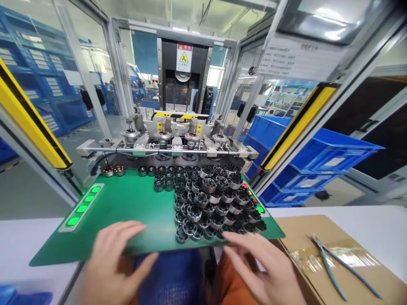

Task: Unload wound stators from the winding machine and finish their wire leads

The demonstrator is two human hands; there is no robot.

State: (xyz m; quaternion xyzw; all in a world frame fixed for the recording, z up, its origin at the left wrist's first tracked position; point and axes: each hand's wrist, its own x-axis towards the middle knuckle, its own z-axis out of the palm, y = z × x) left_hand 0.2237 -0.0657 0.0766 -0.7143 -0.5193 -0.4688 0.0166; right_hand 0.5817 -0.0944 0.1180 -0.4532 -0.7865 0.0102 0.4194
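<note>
My left hand (117, 262), somewhat blurred, is at the front edge of the green work surface (127, 207), fingers and thumb spread with nothing between them. On the right, my right hand (263, 262) reaches to the same edge with fingers stretched and thumb apart. Its fingertips are close to the front row of a stack of black and silver motor stator cores (210, 184); whether they touch one I cannot tell. The cores stand in stacked layers on the right half. Two stators with copper windings (119, 170) sit at the back left.
Behind the surface stands a machine with several round spindle fixtures (192, 139) along a metal rail. Yellow posts (286, 123) flank both sides. Lit green buttons (82, 209) line the left edge. Pliers (327, 258) lie on cardboard (359, 271) at right, near stacked blue bins (318, 148).
</note>
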